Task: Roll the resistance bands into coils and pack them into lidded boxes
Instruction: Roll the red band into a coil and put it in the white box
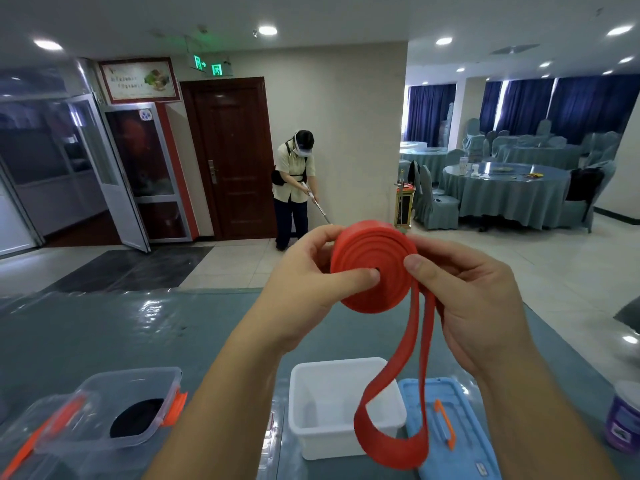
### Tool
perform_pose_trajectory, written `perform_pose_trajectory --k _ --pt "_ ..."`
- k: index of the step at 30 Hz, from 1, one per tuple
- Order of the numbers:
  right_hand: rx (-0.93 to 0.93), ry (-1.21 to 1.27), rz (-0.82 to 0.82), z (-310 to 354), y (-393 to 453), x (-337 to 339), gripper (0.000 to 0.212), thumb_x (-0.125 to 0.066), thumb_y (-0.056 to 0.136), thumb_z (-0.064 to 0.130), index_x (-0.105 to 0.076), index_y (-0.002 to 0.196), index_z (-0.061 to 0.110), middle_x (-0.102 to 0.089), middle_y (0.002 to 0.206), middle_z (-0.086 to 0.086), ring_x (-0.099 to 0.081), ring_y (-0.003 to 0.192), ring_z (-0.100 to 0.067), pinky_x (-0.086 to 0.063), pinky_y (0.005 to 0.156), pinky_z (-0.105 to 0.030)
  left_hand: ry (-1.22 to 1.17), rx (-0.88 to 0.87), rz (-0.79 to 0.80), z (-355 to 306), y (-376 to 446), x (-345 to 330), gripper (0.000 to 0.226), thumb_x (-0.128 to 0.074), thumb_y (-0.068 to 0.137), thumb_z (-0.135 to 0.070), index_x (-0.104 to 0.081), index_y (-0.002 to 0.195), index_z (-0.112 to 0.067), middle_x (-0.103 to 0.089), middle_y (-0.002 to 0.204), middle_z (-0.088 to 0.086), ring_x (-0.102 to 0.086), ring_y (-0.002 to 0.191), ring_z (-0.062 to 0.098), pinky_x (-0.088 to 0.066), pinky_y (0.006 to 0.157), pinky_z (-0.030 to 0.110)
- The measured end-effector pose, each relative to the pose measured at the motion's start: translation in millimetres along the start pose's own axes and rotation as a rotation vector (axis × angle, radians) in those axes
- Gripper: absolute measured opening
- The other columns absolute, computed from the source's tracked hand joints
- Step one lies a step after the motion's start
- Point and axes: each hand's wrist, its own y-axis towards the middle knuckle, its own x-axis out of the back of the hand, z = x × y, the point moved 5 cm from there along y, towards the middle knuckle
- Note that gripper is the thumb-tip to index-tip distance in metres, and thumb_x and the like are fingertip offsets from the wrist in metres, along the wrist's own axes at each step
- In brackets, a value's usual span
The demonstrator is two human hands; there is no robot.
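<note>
Table [104, 327]: clear box [104, 410], white box [311, 445], blue lid [467, 455], maybe tub [623, 417].

Red resistance band [375, 266]: mostly wound into a flat spiral coil, held up on edge above the bench, face toward camera; loose tail hangs down in a long loop over the white box [343, 407]. White box: open, nothing visible inside, upright on bench. Blue lid [450, 431] with orange handle lies flat just right of it. Clear box [100, 417], orange latches, lid on, black coiled band [136, 417] inside, at bench's left.
</note>
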Motion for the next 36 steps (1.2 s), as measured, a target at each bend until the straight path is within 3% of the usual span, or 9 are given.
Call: perform_pose_trajectory --k 3,8,13,17,22,25,30,34,36 --pt "-0.020 0.030 0.001 0.4 -1.1 -2.5 0.028 -0.077 0.070 0.018 -0.084 0.096 0.023 -0.082 0.099 -0.009 -0.080 0.091 -0.022 -0.062 0.082 -0.025 -0.041 0.018 0.037 -3.3 0.4 4.3 0.045 -0.086 0.076 0.004 -0.071 0.116 -0.008 -0.079 0.101 0.008 -0.076 0.094 0.024 -0.064 0.086 0.037" --pt "-0.022 0.104 0.026 4.9 -2.3 -7.1 0.027 -0.072 0.073 0.014 -0.085 0.092 0.028 -0.083 0.095 -0.006 -0.080 0.087 -0.016 -0.061 0.078 -0.021 -0.260 0.045 -0.029 8.2 -5.2 -4.8 0.053 -0.080 0.071 -0.007 -0.065 0.123 -0.001 -0.077 0.104 0.012 -0.072 0.096 0.028 -0.059 0.093 0.044" --pt "-0.010 -0.016 0.051 6.2 -2.9 -4.3 0.026 -0.075 0.072 0.016 -0.085 0.093 0.028 -0.083 0.094 -0.005 -0.079 0.084 -0.015 -0.061 0.078 -0.020 -0.040 0.024 0.071 -0.2 -1.9 0.4 0.045 -0.084 0.072 0.001 -0.070 0.113 -0.009 -0.079 0.094 0.005 -0.075 0.087 0.018 -0.061 0.079 0.028" --pt "-0.031 0.120 0.039 6.1 -1.0 -5.2 0.025 -0.075 0.071 0.020 -0.085 0.093 0.026 -0.082 0.095 -0.007 -0.079 0.085 -0.017 -0.062 0.077 -0.023 -0.203 0.012 -0.005 -1.1 -0.2 -3.0 0.051 -0.081 0.071 -0.006 -0.068 0.120 -0.002 -0.078 0.104 0.013 -0.074 0.096 0.028 -0.061 0.091 0.043" --pt "-0.029 0.054 0.054 11.1 3.2 0.9 0.028 -0.076 0.072 0.019 -0.084 0.097 0.027 -0.083 0.096 -0.005 -0.079 0.085 -0.016 -0.061 0.075 -0.020 -0.204 0.060 -0.036 4.9 -2.2 -5.3 0.052 -0.080 0.074 -0.014 -0.068 0.125 -0.010 -0.078 0.109 0.010 -0.074 0.100 0.028 -0.061 0.093 0.042" --pt "-0.022 0.064 0.053 10.6 2.5 2.1 0.030 -0.078 0.067 0.026 -0.085 0.097 0.026 -0.082 0.098 -0.007 -0.079 0.087 -0.018 -0.062 0.077 -0.022 -0.195 0.054 -0.019 0.6 0.0 -0.6 0.044 -0.079 0.076 -0.016 -0.072 0.119 -0.008 -0.080 0.106 0.012 -0.076 0.093 0.025 -0.064 0.086 0.038" --pt "-0.009 0.079 0.068 10.2 4.3 0.1 0.037 -0.073 0.073 0.011 -0.079 0.108 0.017 -0.082 0.104 -0.010 -0.079 0.093 -0.020 -0.062 0.079 -0.023 -0.387 0.066 -0.089 5.2 -4.2 -10.5 0.059 -0.081 0.079 -0.010 -0.060 0.132 0.007 -0.075 0.101 0.016 -0.075 0.079 0.017 -0.059 0.062 0.022" --pt "-0.022 -0.010 0.138 15.4 5.1 4.1 0.034 -0.080 0.064 0.025 -0.085 0.098 0.030 -0.082 0.101 -0.007 -0.079 0.091 -0.020 -0.062 0.079 -0.024 -0.160 0.032 -0.019 2.1 -1.1 -1.4 0.055 -0.081 0.074 -0.010 -0.066 0.128 -0.006 -0.078 0.108 0.011 -0.075 0.100 0.029 -0.063 0.092 0.041" --pt "-0.032 -0.023 0.147 17.2 6.4 5.3 0.036 -0.081 0.061 0.028 -0.085 0.097 0.029 -0.082 0.100 -0.008 -0.080 0.089 -0.020 -0.062 0.077 -0.024 -0.091 0.009 0.014 -3.3 -0.6 0.6 0.049 -0.080 0.075 -0.012 -0.069 0.123 -0.008 -0.079 0.109 0.012 -0.075 0.103 0.030 -0.061 0.096 0.045"
